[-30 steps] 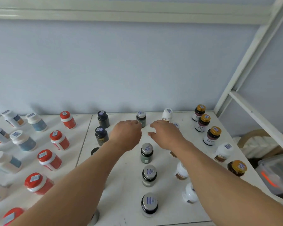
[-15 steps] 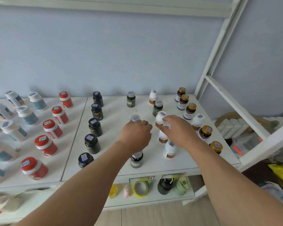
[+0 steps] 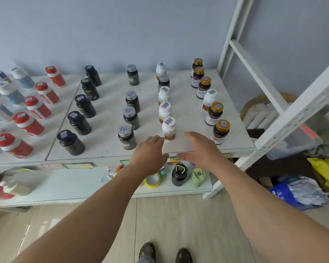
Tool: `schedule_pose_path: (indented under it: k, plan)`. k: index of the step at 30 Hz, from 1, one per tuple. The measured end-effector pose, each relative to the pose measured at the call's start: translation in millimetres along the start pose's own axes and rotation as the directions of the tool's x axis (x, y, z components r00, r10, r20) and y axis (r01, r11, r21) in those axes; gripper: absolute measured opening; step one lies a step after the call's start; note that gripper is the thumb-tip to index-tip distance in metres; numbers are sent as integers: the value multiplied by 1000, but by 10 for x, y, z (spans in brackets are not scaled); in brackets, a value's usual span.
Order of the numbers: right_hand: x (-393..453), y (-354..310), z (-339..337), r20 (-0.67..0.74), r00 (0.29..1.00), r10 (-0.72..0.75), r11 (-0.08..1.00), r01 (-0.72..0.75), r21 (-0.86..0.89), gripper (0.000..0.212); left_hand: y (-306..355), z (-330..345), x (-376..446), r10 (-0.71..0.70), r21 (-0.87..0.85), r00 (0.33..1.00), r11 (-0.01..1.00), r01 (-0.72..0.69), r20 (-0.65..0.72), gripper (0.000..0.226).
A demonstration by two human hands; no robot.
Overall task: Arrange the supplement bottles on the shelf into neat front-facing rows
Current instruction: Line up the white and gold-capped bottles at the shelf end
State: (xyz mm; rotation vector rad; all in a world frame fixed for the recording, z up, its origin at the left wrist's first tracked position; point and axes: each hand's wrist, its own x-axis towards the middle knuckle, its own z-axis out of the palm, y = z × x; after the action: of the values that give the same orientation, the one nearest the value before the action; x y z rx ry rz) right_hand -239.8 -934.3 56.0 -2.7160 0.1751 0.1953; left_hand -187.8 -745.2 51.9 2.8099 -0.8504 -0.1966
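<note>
Supplement bottles stand in rows on the white shelf (image 3: 180,149): black bottles (image 3: 71,142), grey-capped green bottles (image 3: 127,137), white bottles (image 3: 169,128), gold-capped dark bottles (image 3: 220,131), and red bottles (image 3: 14,145) on the left board. One dark green bottle (image 3: 164,82) stands within the white row. My left hand (image 3: 148,155) hovers at the shelf's front edge, just left of the front white bottle, fingers loosely apart, holding nothing. My right hand (image 3: 200,149) is spread beside that bottle on its right, also holding nothing.
A lower shelf (image 3: 65,185) carries a yellow tape roll (image 3: 152,180), a black cup (image 3: 179,174) and a green cup (image 3: 198,176). A white rack upright (image 3: 285,114) rises at right, with bags and a plastic bin beyond. My shoes show on the floor.
Both hands have pulled back from the middle of the shelf to its front edge and let go of the bottles. The view has stepped back and tilted down.
</note>
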Motion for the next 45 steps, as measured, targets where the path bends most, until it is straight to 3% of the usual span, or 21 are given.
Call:
schedule_pose_path:
  k: [4, 7, 11, 16, 30, 35, 38, 41, 45]
  plan:
    - [20, 214, 336, 24, 1000, 5, 988, -1, -153, 90, 3, 297, -44, -65, 10, 997, 998, 64, 40, 84]
    - [44, 286, 543, -81, 997, -7, 985, -7, -171, 84, -12, 473, -57, -96, 43, 995, 994, 96, 2, 93]
    - [71, 309, 657, -273, 961, -45, 987, 0, -163, 67, -18, 541, 17, -84, 74, 987, 993, 95, -137, 79]
    - [92, 346, 724, -353, 933, -74, 986, 15, -165, 56, -41, 551, 65, -70, 82, 978, 993, 87, -196, 58]
    - [69, 299, 656, -307, 951, -38, 992, -2, -130, 56, 5, 458, 62, -122, 46, 977, 990, 132, -173, 50]
    - [88, 194, 484, -192, 980, 47, 998, -54, -30, 63, 7, 371, 16, -105, 34, 989, 993, 109, -105, 60]
    - [157, 64, 269, -223, 968, 117, 985, -85, 151, 63, 2, 275, 42, -138, -57, 990, 989, 137, -21, 66]
    - [313, -115, 33, -203, 975, 89, 949, -20, 316, 66, -28, 199, 119, -223, -214, 975, 951, 222, 22, 70]
    - [564, -349, -200, -77, 997, -2, 944, 28, 330, 66, -87, 111, 268, -257, -387, 962, 881, 274, 95, 72]
